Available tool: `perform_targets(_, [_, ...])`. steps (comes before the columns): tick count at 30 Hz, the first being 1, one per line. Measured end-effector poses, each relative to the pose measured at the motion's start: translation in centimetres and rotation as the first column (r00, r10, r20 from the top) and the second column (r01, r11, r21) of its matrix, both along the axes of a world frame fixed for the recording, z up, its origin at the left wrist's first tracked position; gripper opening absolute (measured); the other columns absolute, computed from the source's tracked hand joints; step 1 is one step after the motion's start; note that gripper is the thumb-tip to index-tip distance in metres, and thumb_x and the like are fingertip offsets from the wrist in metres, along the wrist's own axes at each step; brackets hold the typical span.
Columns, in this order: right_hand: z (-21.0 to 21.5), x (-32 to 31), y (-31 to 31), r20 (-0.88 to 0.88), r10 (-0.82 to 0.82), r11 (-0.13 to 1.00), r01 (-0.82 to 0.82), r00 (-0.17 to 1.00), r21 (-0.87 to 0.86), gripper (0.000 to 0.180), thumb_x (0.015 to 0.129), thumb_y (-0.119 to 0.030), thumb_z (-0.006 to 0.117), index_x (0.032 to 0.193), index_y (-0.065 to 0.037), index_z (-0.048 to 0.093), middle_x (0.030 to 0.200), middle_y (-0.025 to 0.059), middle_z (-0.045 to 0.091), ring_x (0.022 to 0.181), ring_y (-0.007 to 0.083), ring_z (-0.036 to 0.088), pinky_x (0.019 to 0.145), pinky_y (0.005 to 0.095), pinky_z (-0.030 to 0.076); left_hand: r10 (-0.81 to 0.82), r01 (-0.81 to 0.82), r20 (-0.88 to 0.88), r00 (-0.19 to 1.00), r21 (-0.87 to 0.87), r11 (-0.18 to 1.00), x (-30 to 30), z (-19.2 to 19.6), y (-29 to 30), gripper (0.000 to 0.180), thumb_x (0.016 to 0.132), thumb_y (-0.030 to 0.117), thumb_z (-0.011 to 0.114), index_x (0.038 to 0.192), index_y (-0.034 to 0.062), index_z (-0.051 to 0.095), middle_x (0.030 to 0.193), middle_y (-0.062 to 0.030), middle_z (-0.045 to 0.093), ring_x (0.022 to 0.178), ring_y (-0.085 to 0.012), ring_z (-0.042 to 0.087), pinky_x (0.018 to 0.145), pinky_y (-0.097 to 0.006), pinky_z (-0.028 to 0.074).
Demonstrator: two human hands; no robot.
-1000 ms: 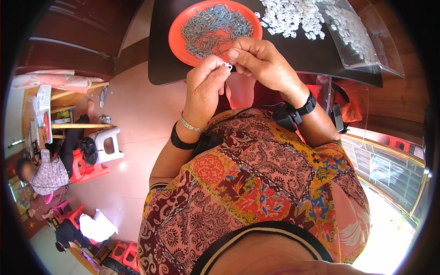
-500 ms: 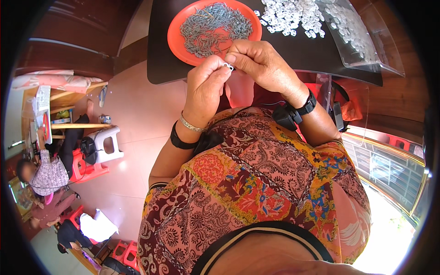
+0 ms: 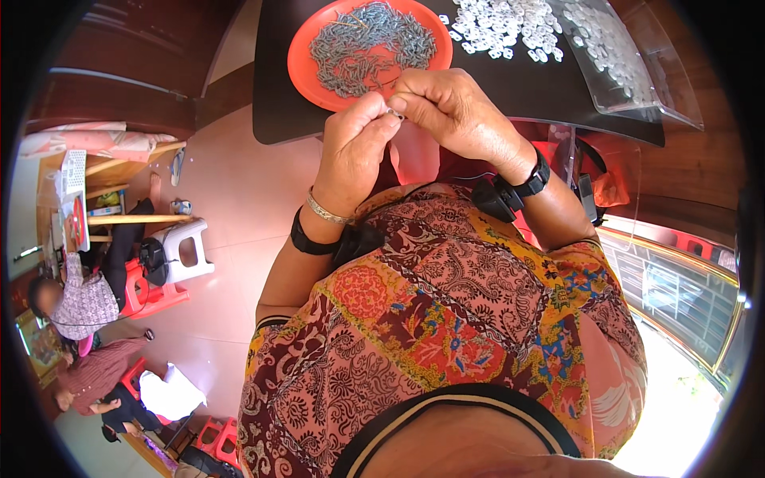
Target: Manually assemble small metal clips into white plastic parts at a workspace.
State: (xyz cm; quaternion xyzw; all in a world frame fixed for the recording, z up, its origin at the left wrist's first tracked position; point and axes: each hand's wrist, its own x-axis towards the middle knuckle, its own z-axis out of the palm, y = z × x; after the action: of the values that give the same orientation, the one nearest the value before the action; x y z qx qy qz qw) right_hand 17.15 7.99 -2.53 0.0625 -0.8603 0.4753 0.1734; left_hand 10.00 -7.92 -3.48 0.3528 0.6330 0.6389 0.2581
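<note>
In front of me, my left hand (image 3: 353, 150) pinches a small white plastic piece (image 3: 396, 114) between thumb and forefinger, mostly hidden by the fingers. My right hand (image 3: 456, 113) meets it there, thumb and forefinger pressed together over the piece; whatever it holds is covered. Just beyond the hands lies a round red plate (image 3: 300, 68) with many grey screws (image 3: 410, 49) on it. To the right of the plate, similar white plastic pieces (image 3: 510, 30) are heaped on the black table (image 3: 280, 121).
A clear plastic tray (image 3: 657, 103) with more white pieces stands at the table's right end. On the left, people (image 3: 92, 303) sit near a wooden table, with a white stool (image 3: 187, 251) and a red stool (image 3: 143, 295) close by. A glass cabinet (image 3: 677, 291) is at right.
Both hands stay together, and the white piece shows less between the fingers. In the background at left, a person in dark red has shifted toward the middle of the room.
</note>
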Motion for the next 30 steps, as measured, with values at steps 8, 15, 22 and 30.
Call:
perform_targets(8, [1.3,-1.7,0.8,0.088,0.123,0.978,-0.106,0.988,-0.182,0.024,0.095,-0.024,0.051,0.086,-0.002,0.058,0.065,0.0080,0.056,0.064,0.0168,0.056,0.061,0.0307,0.045,0.032,-0.036,0.121,0.992,0.033,0.999,-1.2,1.4,0.1,0.018,0.089,0.017,0.051,0.077,0.0044,0.051,0.061,0.0030,0.043,0.052,-0.0044,0.038,0.048,-0.019,0.029])
perform_targets(15, [2.9,-2.5,1.6,0.107,0.210,0.967,-0.191,0.972,-0.170,0.020,0.094,-0.019,0.051,0.087,-0.001,0.057,0.070,0.0038,0.058,0.068,0.0122,0.055,0.065,0.0275,0.045,0.026,-0.030,0.067,0.997,0.060,0.998,-2.3,2.2,-0.1,0.019,0.089,0.017,0.051,0.075,0.0045,0.052,0.060,0.0037,0.042,0.051,-0.0041,0.037,0.046,-0.019,0.027])
perform_targets(22, [3.1,-2.6,1.2,0.059,0.202,0.940,-0.176,0.978,-0.294,0.009,0.090,-0.009,0.058,0.088,0.000,0.059,0.072,-0.0010,0.058,0.069,0.0067,0.052,0.067,0.0234,0.045,0.033,-0.035,0.032,0.999,0.048,0.998,-2.3,2.6,-0.1,0.019,0.089,0.017,0.051,0.075,0.0049,0.053,0.058,0.0042,0.043,0.050,-0.0036,0.038,0.046,-0.019,0.025])
perform_targets(30, [2.4,-2.6,1.3,0.068,0.213,0.913,-0.174,0.975,-0.370,0.010,0.090,-0.010,0.059,0.089,0.000,0.061,0.075,-0.0002,0.060,0.071,0.0059,0.053,0.068,0.0216,0.045,0.046,-0.046,-0.001,0.999,0.054,0.997,-2.4,2.5,-0.1,0.016,0.089,0.012,0.052,0.077,0.0013,0.054,0.062,0.0030,0.045,0.051,-0.0032,0.038,0.046,-0.020,0.031])
